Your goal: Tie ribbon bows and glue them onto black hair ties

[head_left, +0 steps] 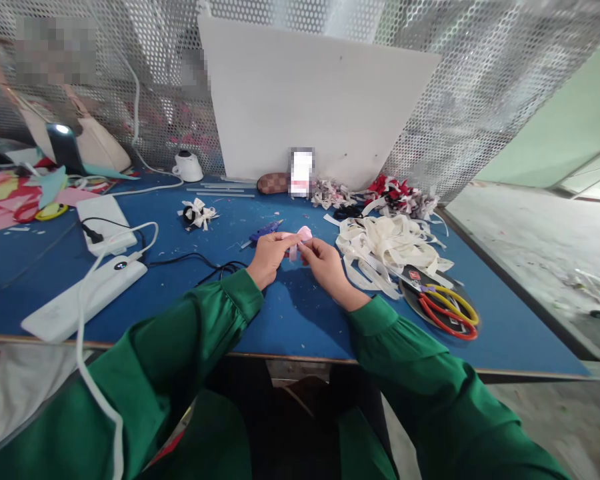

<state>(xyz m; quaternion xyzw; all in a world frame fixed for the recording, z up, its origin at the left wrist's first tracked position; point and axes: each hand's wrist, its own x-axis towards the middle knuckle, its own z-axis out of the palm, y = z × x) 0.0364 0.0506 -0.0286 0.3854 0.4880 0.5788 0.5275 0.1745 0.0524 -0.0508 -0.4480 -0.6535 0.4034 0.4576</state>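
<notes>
A pale pink ribbon (pixel 305 233) is pinched between both hands above the middle of the blue table, one loop standing up and a short tail hanging down. My left hand (pixel 271 256) grips it from the left with thumb and fingers closed. From the right, my right hand (pixel 324 263) closes on the same ribbon, its fingertips close to the left ones. Just behind my left hand lies a blue glue gun (pixel 266 231), its black cord running left. My fingers cover part of the ribbon, so its full shape is hidden.
Cream ribbon strips (pixel 385 243) heap to the right, beside scissors (pixel 450 310) with red and yellow handles. White power strips (pixel 87 300) and cables lie left. A finished-looking black and white bow (pixel 198 213), a phone (pixel 301 172) and glue sticks (pixel 225 189) are farther back.
</notes>
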